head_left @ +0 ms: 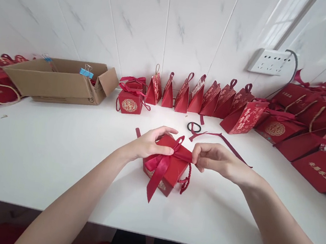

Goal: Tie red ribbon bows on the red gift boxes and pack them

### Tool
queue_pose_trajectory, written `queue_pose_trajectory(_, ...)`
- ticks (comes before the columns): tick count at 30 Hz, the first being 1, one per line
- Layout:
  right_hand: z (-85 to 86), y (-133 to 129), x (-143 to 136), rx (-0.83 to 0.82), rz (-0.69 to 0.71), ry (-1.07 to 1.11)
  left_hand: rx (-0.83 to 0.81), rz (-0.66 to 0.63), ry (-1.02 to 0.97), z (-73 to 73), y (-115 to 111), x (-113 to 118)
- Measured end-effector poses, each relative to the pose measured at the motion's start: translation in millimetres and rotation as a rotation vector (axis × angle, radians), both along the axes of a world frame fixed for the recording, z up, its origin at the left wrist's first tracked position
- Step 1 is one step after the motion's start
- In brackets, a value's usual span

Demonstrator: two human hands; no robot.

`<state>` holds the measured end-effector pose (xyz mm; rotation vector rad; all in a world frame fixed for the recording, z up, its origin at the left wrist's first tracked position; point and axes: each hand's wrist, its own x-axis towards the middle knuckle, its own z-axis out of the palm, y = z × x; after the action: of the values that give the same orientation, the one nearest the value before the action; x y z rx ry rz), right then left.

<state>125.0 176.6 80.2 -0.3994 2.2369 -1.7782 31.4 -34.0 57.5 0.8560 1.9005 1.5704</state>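
A small red gift box [176, 171] with gold printing stands on the white table in front of me. Across its lid runs a shiny red ribbon [159, 173], looped at the knot, with one tail hanging over the near side. My left hand [151, 142] grips the box from the left; its thumb presses beside the knot and its fingers reach over the far edge. At the right of the lid, my right hand [214, 158] pinches a ribbon end between thumb and fingers, pulled out sideways. Below it, a twisted red cord [185, 181] hangs at the box's side.
Behind are a finished-looking red box [130, 101] with a bow and a row of red triangular boxes [182, 98]. A cardboard carton [62, 85] stands at left, red gift boxes [321, 169] at right. A black ring [194, 127] and loose ribbon [229, 143] lie beyond my right hand.
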Motion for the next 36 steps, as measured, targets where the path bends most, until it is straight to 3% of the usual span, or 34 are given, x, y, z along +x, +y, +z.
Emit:
queue_pose_trajectory(9, -14.9, 9.2, -8.7, -0.093, 0.002, -0.034, -0.055, 0.051, -0.015, 8.6, 0.6, 4.7)
queue_pose_trajectory(13, -5.4, 17.3, -3.3, -0.143, -0.034, -0.069, -0.047, 0.037, -0.045, 6.6, 1.4, 3.7)
queue_pose_trajectory(16, 10.4, 14.3, 13.0, -0.116, 0.15, -0.233, -0.03, 0.046, -0.072, 5.2, 2.9, 4.5)
queue_pose_trajectory(18, 17.0, 0.6, 27.0, 0.01, 0.329, -0.412, -0.03, 0.058, -0.063, 5.4, 3.6, 5.6)
queue_pose_trajectory(20, 15.5, -20.8, 39.5, 0.139, 0.377, -0.562, -0.041, 0.06, -0.036, 6.3, 3.8, 6.7)
queue_pose_trajectory(23, -0.8, -55.7, 50.6, 0.121, 0.316, -0.583, -0.051, 0.044, -0.004, 7.7, 3.5, 7.5)
queue_pose_trajectory(28, -36.1, -94.5, 53.5, -0.268, 0.051, -0.531, -0.037, 0.025, 0.003, 7.4, 3.1, 6.8)
queue_pose_trajectory(30, -43.3, -100.8, 54.0, -0.339, -0.022, -0.528, -0.038, 0.023, 0.006, 7.0, 2.7, 6.5)
queue_pose_trajectory(33, -39.9, -97.6, 55.2, -0.316, -0.033, -0.491, -0.04, 0.018, 0.003, 7.2, 1.9, 6.4)
queue_pose_trajectory(36, -20.2, -77.7, 54.3, -0.192, 0.058, -0.477, -0.027, -0.004, -0.025, 7.4, 1.4, 5.7)
